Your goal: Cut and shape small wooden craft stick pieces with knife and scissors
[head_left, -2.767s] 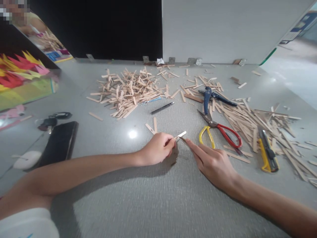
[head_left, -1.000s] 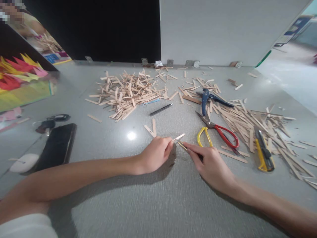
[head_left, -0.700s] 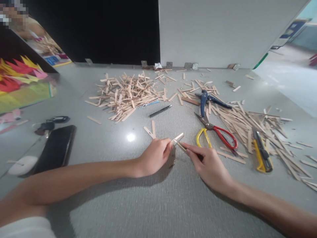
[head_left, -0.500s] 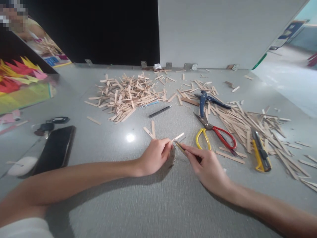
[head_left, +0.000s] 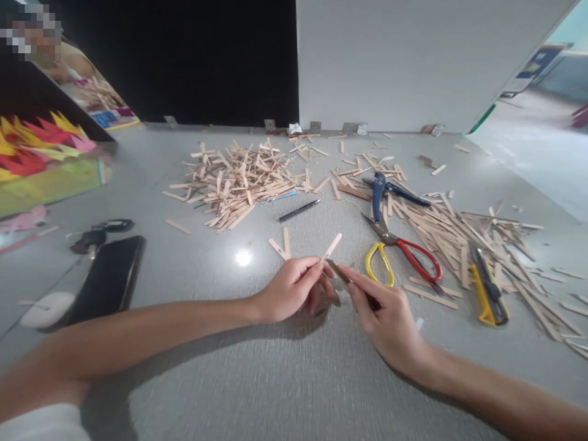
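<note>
My left hand (head_left: 294, 289) pinches a short wooden craft stick (head_left: 334, 246), whose pale rounded end points up and away to the right. A slim dark-and-gold tool (head_left: 339, 272) is gripped in my right hand (head_left: 386, 313); its exact kind is unclear. The tool's tip meets or nearly meets the stick at my left fingertips. Just beyond my left hand, two craft sticks (head_left: 287, 243) lie in a V on the table. Scissors (head_left: 388, 238) with one yellow and one red handle rest beyond my right hand.
Loose craft sticks form a heap (head_left: 243, 184) at the back and another spread (head_left: 436, 229) to the right. Blue-handled pliers (head_left: 377, 196), a dark pen (head_left: 299, 211) and a yellow box cutter (head_left: 489, 294) lie around. At left are a phone (head_left: 110, 275), keys (head_left: 94, 239) and a white mouse (head_left: 48, 308).
The craft stick has turned more upright, and more of its end shows. Some left fingers have spread beneath it. The tool stays beside it, slightly more steeply angled.
</note>
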`<state>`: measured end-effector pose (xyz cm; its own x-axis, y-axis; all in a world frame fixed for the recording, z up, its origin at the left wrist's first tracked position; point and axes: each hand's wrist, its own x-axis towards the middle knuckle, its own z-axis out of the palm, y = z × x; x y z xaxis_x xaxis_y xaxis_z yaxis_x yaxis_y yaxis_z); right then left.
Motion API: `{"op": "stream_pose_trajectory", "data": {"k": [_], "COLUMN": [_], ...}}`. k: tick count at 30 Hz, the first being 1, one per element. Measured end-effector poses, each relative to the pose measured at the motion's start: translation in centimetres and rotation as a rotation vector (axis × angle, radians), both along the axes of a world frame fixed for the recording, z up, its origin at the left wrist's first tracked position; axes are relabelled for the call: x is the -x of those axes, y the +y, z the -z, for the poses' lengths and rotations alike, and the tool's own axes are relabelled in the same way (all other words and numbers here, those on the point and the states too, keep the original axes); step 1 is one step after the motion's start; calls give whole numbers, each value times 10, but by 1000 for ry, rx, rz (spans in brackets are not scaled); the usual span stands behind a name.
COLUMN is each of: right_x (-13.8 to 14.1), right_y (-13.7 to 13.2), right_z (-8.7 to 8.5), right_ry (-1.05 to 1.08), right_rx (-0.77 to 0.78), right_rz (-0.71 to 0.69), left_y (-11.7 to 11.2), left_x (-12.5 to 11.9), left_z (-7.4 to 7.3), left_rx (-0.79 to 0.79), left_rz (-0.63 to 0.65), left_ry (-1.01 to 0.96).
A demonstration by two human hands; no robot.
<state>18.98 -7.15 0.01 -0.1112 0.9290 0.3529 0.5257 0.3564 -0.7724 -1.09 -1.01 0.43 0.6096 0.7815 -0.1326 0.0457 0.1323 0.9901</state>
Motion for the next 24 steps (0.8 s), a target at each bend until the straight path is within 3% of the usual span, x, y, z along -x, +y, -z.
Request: {"op": "stream_pose_trajectory", "data": {"k": [8,14,24], "right_x": [-4,1,-5], "right_y": [0,-5,5], "right_z": [4,3,6], "right_ry": [-77,-81,-6], "right_rx": [-161,-93,-79], "right_rz": [-22,5,-89], "left_y": [1,3,3], "left_x": [1,-2,-2], "left_z": [-3,1,2], "left_rx": [186,117,62], "left_rz": [86,100,122], "left_ry": [-152,-94,-125]}}
